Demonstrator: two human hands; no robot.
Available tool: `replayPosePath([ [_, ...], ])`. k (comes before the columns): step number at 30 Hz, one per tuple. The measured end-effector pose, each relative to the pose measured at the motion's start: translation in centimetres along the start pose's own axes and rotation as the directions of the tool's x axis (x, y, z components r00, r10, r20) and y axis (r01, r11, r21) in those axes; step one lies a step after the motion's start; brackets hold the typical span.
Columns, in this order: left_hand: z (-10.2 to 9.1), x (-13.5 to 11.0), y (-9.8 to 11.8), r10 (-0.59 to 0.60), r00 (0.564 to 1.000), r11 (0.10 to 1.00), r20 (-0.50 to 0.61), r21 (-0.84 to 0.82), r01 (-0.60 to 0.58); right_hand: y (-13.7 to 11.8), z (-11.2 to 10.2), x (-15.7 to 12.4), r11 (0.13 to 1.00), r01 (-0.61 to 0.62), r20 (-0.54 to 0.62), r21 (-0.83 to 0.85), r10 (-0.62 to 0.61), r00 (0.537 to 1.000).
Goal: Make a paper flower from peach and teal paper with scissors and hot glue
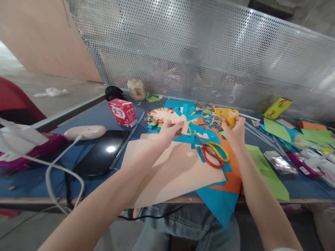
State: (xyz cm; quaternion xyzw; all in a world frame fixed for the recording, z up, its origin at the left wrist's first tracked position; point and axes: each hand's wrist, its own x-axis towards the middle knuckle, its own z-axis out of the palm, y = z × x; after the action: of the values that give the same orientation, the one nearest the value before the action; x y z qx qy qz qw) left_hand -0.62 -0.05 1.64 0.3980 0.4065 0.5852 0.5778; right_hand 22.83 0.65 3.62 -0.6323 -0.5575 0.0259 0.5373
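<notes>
My right hand (235, 130) is closed round the grip of a yellow glue gun (225, 114), its nozzle pointing left over a heap of paper scraps. My left hand (169, 129) pinches a peach paper piece (176, 118) at the edge of a fan of peach, blue and orange cut strips (167, 115). Red and yellow scissors (213, 152) lie shut on the sheets between my two wrists. Under both forearms lies a large peach sheet (172, 170) over blue paper (220, 202) and orange paper (230, 181).
A red carton (123, 112), a black tablet (101, 157) and a white charger with cable (85, 132) lie left. Green sheets (267, 170), plastic packets (280, 162) and a yellow box (276, 108) lie right. A perforated metal screen (209, 52) walls the back of the blue table (34, 177).
</notes>
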Motion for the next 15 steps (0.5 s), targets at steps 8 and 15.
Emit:
replayPosePath([
  [8,-0.1,0.4,-0.2,0.034,0.997,0.999,-0.065,0.022,-0.032,-1.1,0.1,-1.9,0.928,0.342,0.068,-0.146,-0.335,0.940],
  [15,-0.1,0.3,0.1,0.048,0.997,0.998,-0.065,0.044,-0.045,-0.7,0.4,-2.0,0.807,0.525,0.194,-0.269,-0.489,0.850],
])
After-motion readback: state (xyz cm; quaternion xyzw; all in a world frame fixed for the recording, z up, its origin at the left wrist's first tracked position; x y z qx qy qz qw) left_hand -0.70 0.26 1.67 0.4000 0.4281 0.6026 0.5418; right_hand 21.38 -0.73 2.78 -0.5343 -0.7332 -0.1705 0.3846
